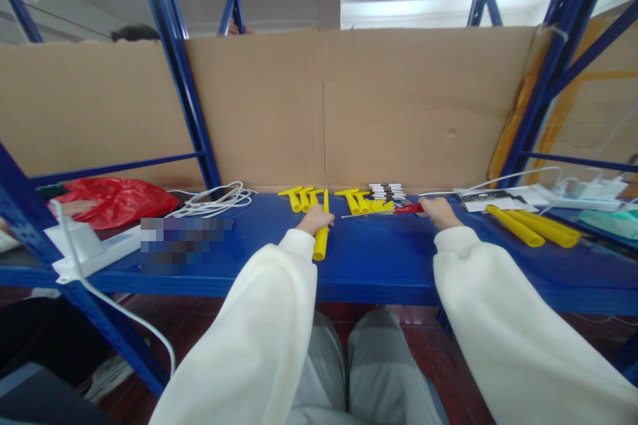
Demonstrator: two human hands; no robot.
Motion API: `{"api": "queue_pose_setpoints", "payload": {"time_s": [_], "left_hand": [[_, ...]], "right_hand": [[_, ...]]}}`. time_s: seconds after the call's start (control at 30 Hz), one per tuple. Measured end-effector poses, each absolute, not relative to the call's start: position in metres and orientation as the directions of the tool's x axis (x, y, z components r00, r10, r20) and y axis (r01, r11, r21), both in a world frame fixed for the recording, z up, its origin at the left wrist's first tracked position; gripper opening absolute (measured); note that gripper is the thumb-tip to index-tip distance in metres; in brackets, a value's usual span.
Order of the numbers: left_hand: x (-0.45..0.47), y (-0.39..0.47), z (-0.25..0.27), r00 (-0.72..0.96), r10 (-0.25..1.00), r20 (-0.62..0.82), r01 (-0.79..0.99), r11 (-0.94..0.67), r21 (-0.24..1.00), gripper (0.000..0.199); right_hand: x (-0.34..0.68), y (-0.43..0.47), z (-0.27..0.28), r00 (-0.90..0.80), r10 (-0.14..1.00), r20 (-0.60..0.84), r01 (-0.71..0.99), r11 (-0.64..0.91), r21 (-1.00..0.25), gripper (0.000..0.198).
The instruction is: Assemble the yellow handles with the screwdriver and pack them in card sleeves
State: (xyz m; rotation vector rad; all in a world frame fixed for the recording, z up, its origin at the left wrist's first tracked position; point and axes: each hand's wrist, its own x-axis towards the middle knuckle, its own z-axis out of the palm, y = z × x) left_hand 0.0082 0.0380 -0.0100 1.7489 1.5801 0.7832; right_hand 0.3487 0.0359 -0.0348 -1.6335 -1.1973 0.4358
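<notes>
My left hand (316, 218) is wrapped round a yellow tube-shaped piece (320, 246). A thin yellow edge of it rises above my fingers, and its open round end points towards me. My right hand (439, 212) grips the end of a red-handled screwdriver (409, 208), whose long thin metal shaft points left towards my left hand. Beyond my left hand, several yellow T-shaped pieces with tube ends (296, 200) lie side by side. Similar yellow T-shaped pieces (351, 201) lie between my hands, beside small yellow parts (381, 206) and a group of black-and-white small items (387, 191).
Two yellow tubes (523, 229) lie on the blue shelf (369, 259) at right, near a white power strip (588, 196). At left are coiled white cable (219, 199), a red bag (124, 202) with another person's hand (77, 207), and another power strip (109, 252). Cardboard (399, 106) stands behind.
</notes>
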Motion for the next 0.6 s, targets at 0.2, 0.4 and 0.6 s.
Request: {"api": "queue_pose_setpoints", "payload": {"time_s": [0.2, 0.4, 0.6], "left_hand": [[0.010, 0.029, -0.005, 0.085, 0.996, -0.003, 0.581, -0.047, 0.812, 0.021], [0.009, 0.028, -0.005, 0.089, 0.996, -0.005, 0.566, -0.047, 0.823, 0.023], [0.009, 0.031, -0.008, 0.083, 0.996, 0.013, 0.559, -0.058, 0.827, 0.021]], "right_hand": [[0.356, 0.034, -0.037, 0.551, 0.821, 0.149, 0.566, -0.236, -0.790, 0.035], [0.348, 0.028, -0.035, 0.617, 0.772, 0.152, 0.579, -0.315, -0.752, 0.032], [0.326, 0.013, -0.022, 0.621, 0.775, 0.114, 0.690, -0.472, -0.549, 0.043]]}}
